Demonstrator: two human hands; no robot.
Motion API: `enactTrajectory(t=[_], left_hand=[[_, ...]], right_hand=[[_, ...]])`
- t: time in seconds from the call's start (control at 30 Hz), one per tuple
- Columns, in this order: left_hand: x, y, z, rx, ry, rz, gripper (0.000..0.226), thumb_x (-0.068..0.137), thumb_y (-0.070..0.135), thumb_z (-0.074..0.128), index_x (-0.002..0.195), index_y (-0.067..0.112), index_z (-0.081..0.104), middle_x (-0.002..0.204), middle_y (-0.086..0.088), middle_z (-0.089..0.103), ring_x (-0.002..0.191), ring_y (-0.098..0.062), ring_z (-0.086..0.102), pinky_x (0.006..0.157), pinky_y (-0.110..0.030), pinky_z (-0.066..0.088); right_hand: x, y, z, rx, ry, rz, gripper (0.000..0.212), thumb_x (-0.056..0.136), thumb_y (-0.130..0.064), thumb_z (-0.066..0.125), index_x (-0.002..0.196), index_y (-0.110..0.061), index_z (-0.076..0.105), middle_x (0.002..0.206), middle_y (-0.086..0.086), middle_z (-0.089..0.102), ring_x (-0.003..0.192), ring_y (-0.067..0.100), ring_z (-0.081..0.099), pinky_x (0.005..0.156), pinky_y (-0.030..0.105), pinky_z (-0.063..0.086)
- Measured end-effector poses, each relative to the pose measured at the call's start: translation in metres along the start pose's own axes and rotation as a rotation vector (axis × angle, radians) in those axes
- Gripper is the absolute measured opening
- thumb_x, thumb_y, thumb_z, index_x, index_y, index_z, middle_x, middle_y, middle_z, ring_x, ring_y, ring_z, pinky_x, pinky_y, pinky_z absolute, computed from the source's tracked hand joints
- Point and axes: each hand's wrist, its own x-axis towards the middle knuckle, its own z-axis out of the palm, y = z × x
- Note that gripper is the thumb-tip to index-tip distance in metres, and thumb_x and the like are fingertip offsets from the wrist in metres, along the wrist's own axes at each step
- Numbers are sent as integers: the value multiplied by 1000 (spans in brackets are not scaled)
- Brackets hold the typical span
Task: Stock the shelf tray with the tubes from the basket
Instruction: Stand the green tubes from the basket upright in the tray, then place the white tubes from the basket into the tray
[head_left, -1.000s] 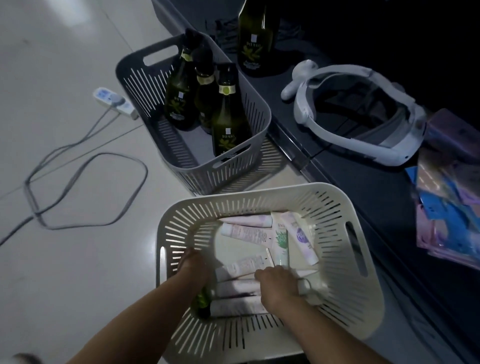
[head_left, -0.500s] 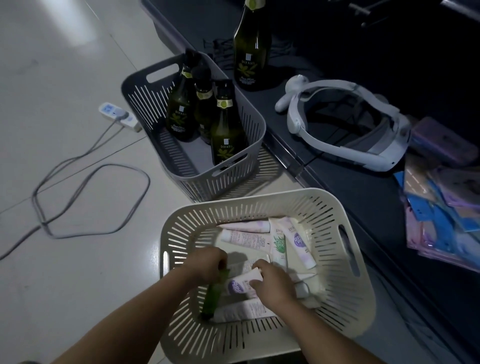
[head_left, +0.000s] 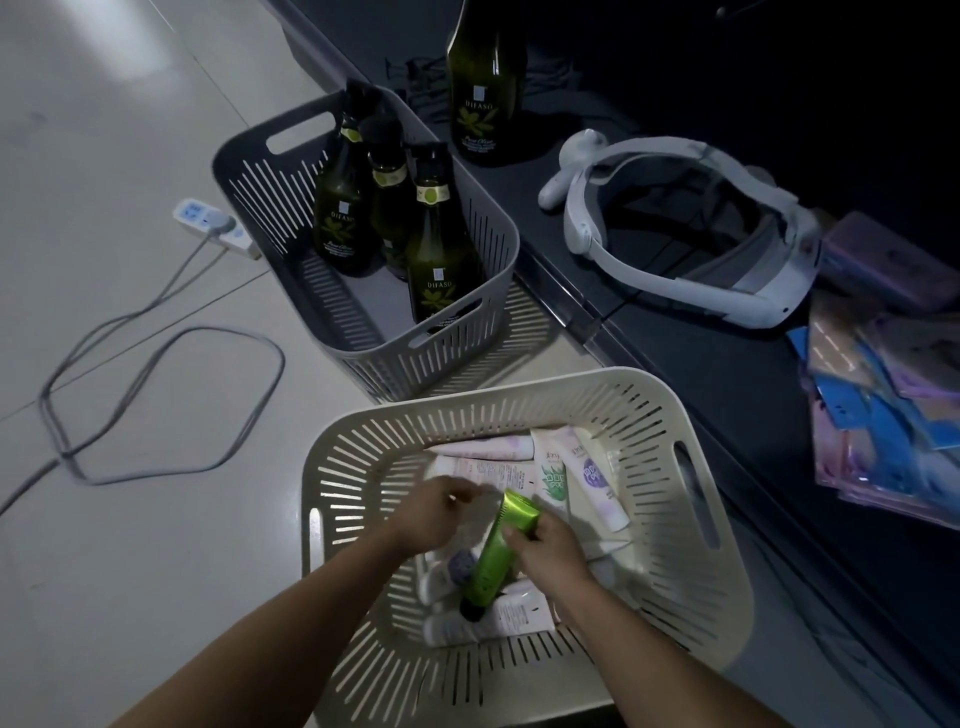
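Left hand (head_left: 441, 512) is hovering over the cream basket (head_left: 519, 397), fingers bent and blurred; cannot tell whether they are holding anything. Green tube (head_left: 496, 558) is sitting tilted above the pale tubes (head_left: 592, 480), right hand (head_left: 550, 548) wrapping its fingers round the upper end. Pick-up step, likely; next move is calling for a carry rightward to the dark shelf (head_left: 727, 441).

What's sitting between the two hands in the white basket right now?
The green tube, tilted with its cap down, lies between the left hand and the right hand, which grips its upper end. Shown in the head view.
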Motion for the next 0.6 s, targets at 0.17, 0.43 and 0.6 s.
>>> enactTrajectory(t=[0.17, 0.43, 0.6], left_hand=[[-1, 1, 20, 239, -169, 48, 15, 84, 5, 55, 86, 19, 60, 86, 1, 62, 88, -12, 52, 56, -11, 33], [-7, 5, 3, 147, -18, 54, 32, 80, 2, 64, 65, 26, 48, 61, 10, 47, 54, 5, 51, 54, -10, 34], [-24, 53, -8, 57, 42, 152, 28, 79, 1, 66, 79, 25, 51, 64, 8, 45, 54, 2, 50, 58, -18, 38]], right_hand=[[1, 5, -11, 306, -98, 122, 21, 94, -12, 56, 115, -13, 59, 113, 8, 64, 105, 27, 62, 81, 35, 56], [-16, -11, -34, 238, 141, -12, 14, 88, -10, 63, 87, -22, 58, 99, 3, 68, 98, 23, 64, 89, 46, 54], [-52, -34, -64, 120, 266, -175, 13, 85, -14, 68, 85, -22, 57, 92, 3, 68, 88, 19, 65, 76, 34, 53]])
